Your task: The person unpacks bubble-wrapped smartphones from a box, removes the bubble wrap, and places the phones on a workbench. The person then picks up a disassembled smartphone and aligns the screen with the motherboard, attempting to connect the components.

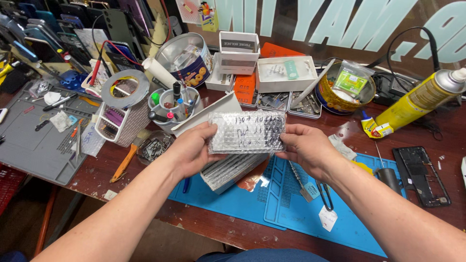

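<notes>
Both hands hold a flat packet wrapped in clear bubble wrap (247,132) with dark handwriting on it, level above the bench. My left hand (193,149) grips its left end, thumb on top. My right hand (306,149) grips its right end. Right under the packet lies a stack of more bubble-wrapped packets (232,171), resting partly on a blue work mat (286,208).
A yellow spray can (417,102) lies at the right, beside a small glue bottle (371,125). A dark phone frame (421,175) rests near the mat's right. Tins, white boxes, a cup of pens (174,109), a tape roll (125,88) and a grey mat (39,140) crowd the left and back.
</notes>
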